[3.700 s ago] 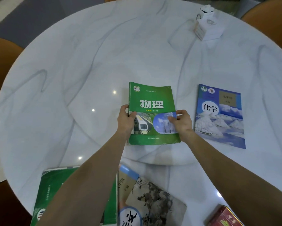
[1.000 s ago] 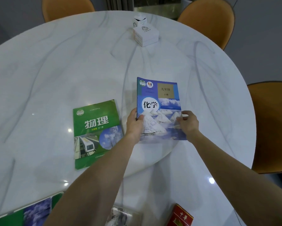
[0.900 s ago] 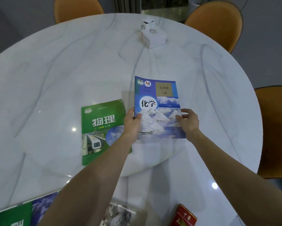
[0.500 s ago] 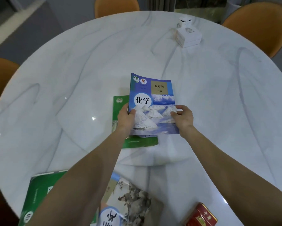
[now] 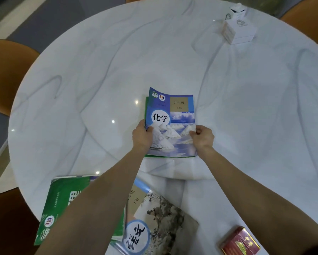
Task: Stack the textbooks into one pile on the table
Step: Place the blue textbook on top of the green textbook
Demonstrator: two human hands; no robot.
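Observation:
A blue chemistry textbook (image 5: 174, 115) lies over the green physics textbook (image 5: 146, 107), which shows only as a thin green strip along the left and bottom edges. My left hand (image 5: 141, 136) grips the blue book's left edge and my right hand (image 5: 203, 138) grips its right edge. At the near edge of the white marble table (image 5: 246, 107) lie another green textbook (image 5: 62, 203), partly under my left forearm, and a beige book with a mountain painting (image 5: 160, 218).
A red box (image 5: 240, 242) sits at the near right. White boxes (image 5: 239, 31) stand at the far right. Orange chairs (image 5: 5, 70) ring the table; a dark one is at the near left.
Both hands lifted the blue book from the right and carried it left over the green physics book, which now sits almost fully covered beneath it.

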